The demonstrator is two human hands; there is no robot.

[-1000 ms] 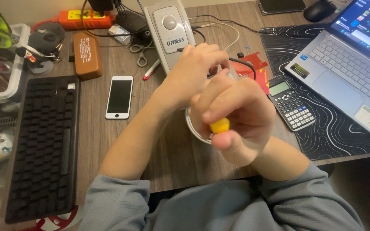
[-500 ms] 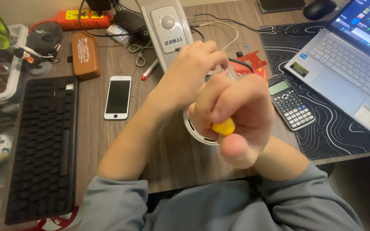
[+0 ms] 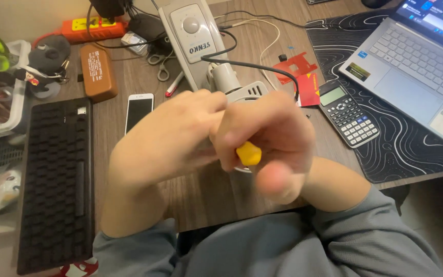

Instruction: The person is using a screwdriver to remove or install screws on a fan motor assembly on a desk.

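One right hand (image 3: 273, 143) clenched round one yellow screwdriver handle (image 3: 248, 153); one left hand (image 3: 173, 136) grips the grey fan part (image 3: 247, 92) beside it. One calculator (image 3: 348, 113) right of the handle.

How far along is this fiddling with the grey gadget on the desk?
Hard to say what is done: both hands cover the spot being worked. In hand: the right hand grips a yellow-handled tool, likely a screwdriver, against the pale grey appliance, while the left hand steadies it. The appliance's housing still looks in one piece, with its black cord attached, so opening or closing it seems unfinished.
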